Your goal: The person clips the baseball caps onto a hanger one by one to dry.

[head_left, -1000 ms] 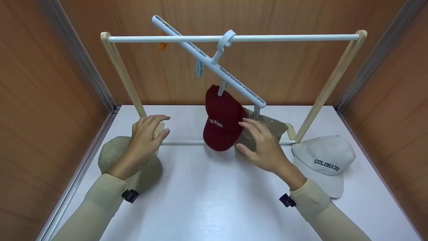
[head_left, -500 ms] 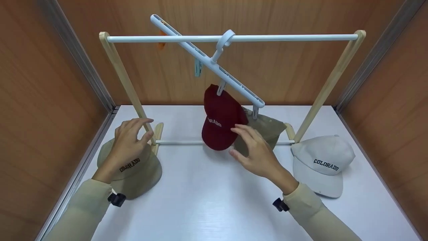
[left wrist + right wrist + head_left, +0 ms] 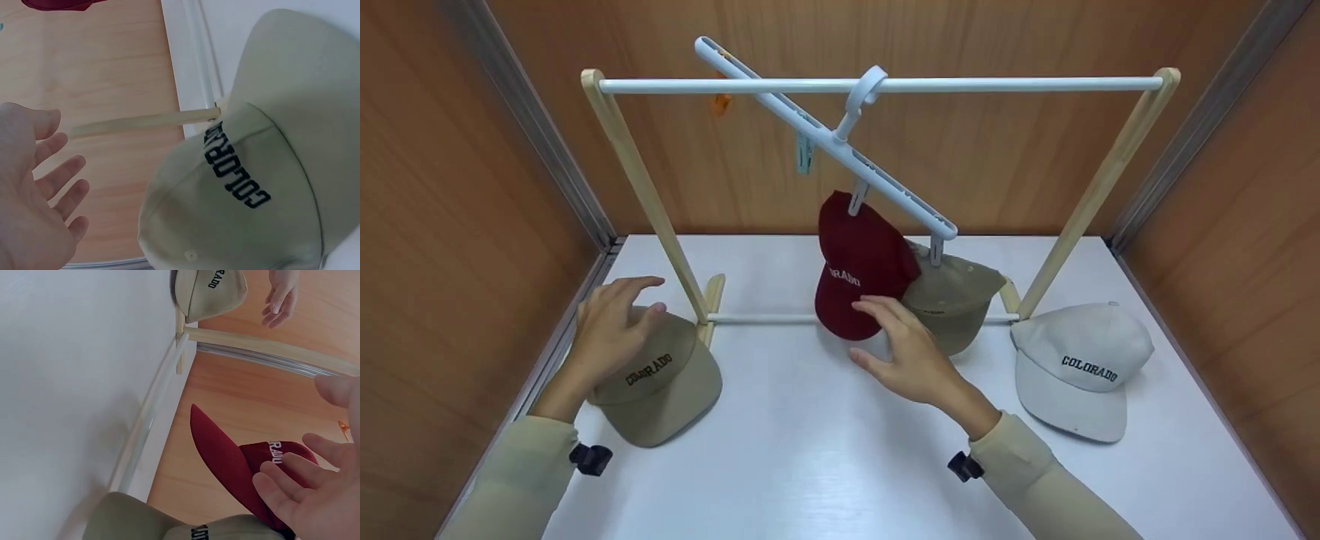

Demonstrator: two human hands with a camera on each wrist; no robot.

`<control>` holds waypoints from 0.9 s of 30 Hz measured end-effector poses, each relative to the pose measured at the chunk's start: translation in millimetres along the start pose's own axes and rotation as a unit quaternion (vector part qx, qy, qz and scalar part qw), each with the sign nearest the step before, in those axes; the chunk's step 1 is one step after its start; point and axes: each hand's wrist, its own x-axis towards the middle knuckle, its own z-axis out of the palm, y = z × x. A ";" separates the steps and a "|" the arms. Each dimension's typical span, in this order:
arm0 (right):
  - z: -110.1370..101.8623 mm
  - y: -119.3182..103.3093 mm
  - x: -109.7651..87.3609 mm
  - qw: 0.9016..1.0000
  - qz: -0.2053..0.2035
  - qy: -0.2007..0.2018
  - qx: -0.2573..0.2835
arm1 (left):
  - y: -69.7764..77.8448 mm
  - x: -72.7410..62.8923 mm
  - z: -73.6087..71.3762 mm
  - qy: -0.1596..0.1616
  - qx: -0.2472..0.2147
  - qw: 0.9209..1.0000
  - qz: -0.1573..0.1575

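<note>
A dark red cap (image 3: 859,247) and a khaki cap (image 3: 960,289) hang side by side from clips on the light blue hanger (image 3: 840,139). In front of them is my right hand (image 3: 911,364), fingers loosely bent and holding nothing; its fingertips overlap the red brim in the head view. My left hand (image 3: 607,334), also holding nothing, is over the crown side of an olive COLORADO cap (image 3: 682,382) on the white table. The left wrist view shows that hand (image 3: 39,185) apart from the cap, its fingers relaxed.
The hanger hooks over the white bar (image 3: 997,85) of a rack with wooden legs (image 3: 649,202). A teal clip (image 3: 805,154) and an orange clip (image 3: 721,103) on it hold nothing. A light grey COLORADO cap (image 3: 1080,375) lies at the right. Wood-look panels surround the table.
My left hand has moved left, uncovering more of the olive cap. My right hand has shifted left and slightly nearer, showing more of the hanging khaki cap. The caps on the table stay put.
</note>
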 end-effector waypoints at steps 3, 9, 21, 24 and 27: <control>5.2 -1.8 0.9 1.000 0.010 -0.010 0.010 | -6.7 -1.7 -2.4 0.002 0.000 1.000 -0.002; 13.4 -2.0 2.7 1.000 0.009 -0.018 0.015 | -23.7 -2.8 -7.6 0.006 0.007 1.000 -0.022; 17.2 2.3 1.3 0.999 0.026 -0.021 0.009 | -62.4 -8.7 -9.7 0.001 0.017 0.995 -0.095; 16.7 2.2 1.6 0.999 0.031 -0.025 0.008 | -70.9 -9.6 -8.8 -0.002 0.014 0.994 -0.112; 16.6 1.6 1.7 0.999 0.038 -0.033 0.011 | -76.9 -10.7 -7.7 -0.009 0.001 0.992 -0.127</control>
